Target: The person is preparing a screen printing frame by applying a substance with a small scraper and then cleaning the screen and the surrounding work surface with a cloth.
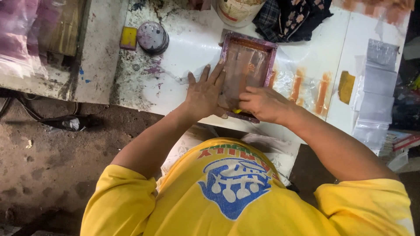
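Both hands (205, 94) (262, 104) on screen frame (247, 74); round tin (152, 37) (paint-stained) beside.

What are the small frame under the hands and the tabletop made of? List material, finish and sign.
Frame: probably wood, its thick square-edged border stained purple, with a translucent mesh panel stained orange.
Tabletop: a hard white board, semi-glossy to judge by the soft sheen, smeared with dark ink; the core material is unclear.

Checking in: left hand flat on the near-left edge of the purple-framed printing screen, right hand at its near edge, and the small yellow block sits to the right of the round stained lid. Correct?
Not quite. In the head view the small yellow block lies to the left of the round stained lid, not the right. The rest holds: left hand flat on the purple-framed printing screen, right hand at its near edge.
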